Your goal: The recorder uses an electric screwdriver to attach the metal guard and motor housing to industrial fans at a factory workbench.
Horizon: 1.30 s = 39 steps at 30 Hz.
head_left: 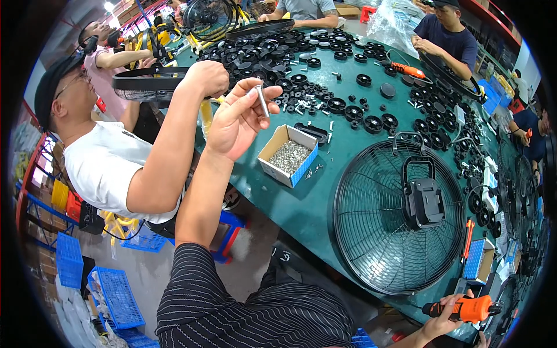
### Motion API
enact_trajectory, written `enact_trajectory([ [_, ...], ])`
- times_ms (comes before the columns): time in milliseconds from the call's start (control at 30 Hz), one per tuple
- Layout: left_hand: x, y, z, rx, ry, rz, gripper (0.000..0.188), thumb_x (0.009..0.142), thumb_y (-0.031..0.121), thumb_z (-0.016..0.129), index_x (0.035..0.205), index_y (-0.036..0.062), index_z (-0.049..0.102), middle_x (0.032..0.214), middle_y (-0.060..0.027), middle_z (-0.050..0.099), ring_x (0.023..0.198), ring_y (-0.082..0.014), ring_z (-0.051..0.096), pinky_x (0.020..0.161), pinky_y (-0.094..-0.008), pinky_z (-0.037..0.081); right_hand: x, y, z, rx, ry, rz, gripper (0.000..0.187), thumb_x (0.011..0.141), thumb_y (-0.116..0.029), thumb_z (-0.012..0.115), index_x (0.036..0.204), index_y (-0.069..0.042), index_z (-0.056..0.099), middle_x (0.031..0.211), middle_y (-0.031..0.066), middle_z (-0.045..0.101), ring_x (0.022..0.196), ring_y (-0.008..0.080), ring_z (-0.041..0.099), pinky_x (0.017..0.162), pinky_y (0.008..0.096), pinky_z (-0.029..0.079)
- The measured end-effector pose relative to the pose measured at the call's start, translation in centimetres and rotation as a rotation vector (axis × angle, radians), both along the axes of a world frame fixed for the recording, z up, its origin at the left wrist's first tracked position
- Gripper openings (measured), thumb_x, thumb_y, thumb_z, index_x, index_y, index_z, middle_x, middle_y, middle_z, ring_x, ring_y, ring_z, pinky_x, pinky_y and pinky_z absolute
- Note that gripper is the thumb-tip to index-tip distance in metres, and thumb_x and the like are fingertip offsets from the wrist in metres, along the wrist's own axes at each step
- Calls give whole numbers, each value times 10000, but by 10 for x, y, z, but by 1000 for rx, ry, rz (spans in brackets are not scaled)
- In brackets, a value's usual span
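Note:
Raised above the table's left edge, my left hand point(235, 124) pinches a shiny silver bolt point(263, 101) between thumb and fingers. Just below it to the right stands an open box of small screws point(289, 156), white inside with a blue side. At the lower right, my right hand point(444, 319) is wrapped around an orange and black electric screwdriver point(473, 309). Between the hands lies a round black fan guard point(377, 232) with a black motor housing point(425, 202) and a curved metal handle at its far rim.
The green table point(255, 191) carries heaps of black round knobs point(255, 58), loose screws and another orange screwdriver point(408, 70). A co-worker in a white shirt point(110, 162) sits close at my left; others work around the table. Blue crates point(116, 296) stand on the floor.

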State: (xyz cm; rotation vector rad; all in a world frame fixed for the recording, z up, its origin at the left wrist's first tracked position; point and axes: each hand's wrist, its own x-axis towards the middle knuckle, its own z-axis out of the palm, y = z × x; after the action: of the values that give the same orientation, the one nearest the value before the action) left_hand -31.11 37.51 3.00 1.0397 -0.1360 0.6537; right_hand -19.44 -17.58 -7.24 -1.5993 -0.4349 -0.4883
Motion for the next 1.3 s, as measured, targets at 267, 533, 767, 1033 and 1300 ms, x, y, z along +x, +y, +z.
enact_trajectory([
  [267,13,-15,-6,226,486,108,180,996,209,551,1132,92,550,781,-2,500,516,-32,386,431,-176,282,-5,5,-5,103,46,-27,501,871,-13,604,1330,25,408,875,54,503,682,115,484,640,262,444],
  [533,65,-35,-34,380,748,-95,235,980,141,557,1175,15,591,779,7,526,534,-23,419,435,-162,315,-6,24,9,171,124,-79,500,774,67,655,1229,29,452,822,46,540,672,94,530,622,230,452],
  [767,107,-49,-30,541,763,-181,331,942,66,565,1260,-26,567,922,-63,624,583,-65,531,473,-199,427,-11,9,4,135,93,-69,524,760,88,657,1235,27,444,838,59,546,712,111,545,649,243,468],
  [1033,198,-126,20,429,474,-485,671,935,182,628,1485,-14,298,1266,-210,596,1066,-249,632,887,-333,524,-5,13,-2,-7,109,-31,527,740,100,665,1232,30,489,819,43,550,699,102,539,643,235,456],
  [1300,186,-127,4,1025,455,-166,372,936,90,598,1293,0,546,1149,-89,636,885,-115,629,652,-234,486,-10,12,-2,-90,8,41,526,746,110,679,1234,55,492,838,67,574,716,110,563,658,239,476],
])
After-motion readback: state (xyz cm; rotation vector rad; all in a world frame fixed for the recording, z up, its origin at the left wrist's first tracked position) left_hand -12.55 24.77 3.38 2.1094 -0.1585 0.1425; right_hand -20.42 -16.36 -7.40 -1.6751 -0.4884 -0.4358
